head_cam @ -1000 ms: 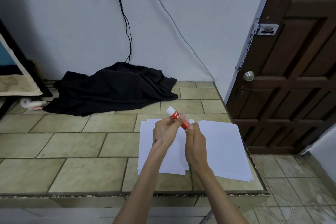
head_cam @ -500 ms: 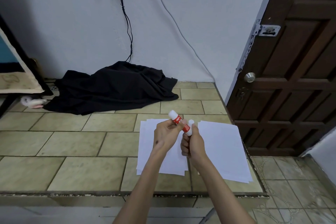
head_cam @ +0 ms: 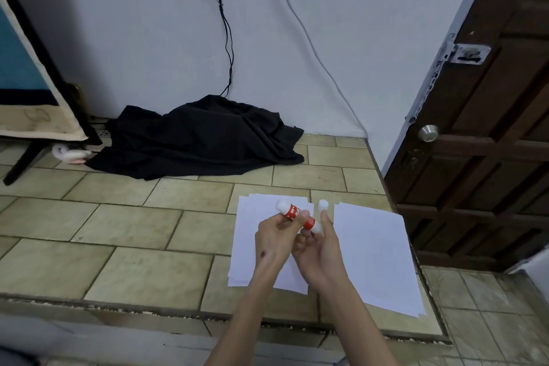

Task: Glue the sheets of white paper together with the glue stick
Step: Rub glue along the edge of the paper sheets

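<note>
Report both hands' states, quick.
Left hand: grips the red-and-white plastic glue stick.
Right hand: pinches the small white round cap at its fingertips, off the stick.

2 paper stacks [head_cam: 374,249], 1 glue stick [head_cam: 297,214], 1 cap [head_cam: 323,204], 2 hands [head_cam: 274,242], 1 blk cloth [head_cam: 202,140].

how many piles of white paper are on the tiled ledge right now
2. One pile of paper lies under the hands, partly covered by them. The other pile lies just right of it, nearer the door. Sheets per pile cannot be counted.
</note>
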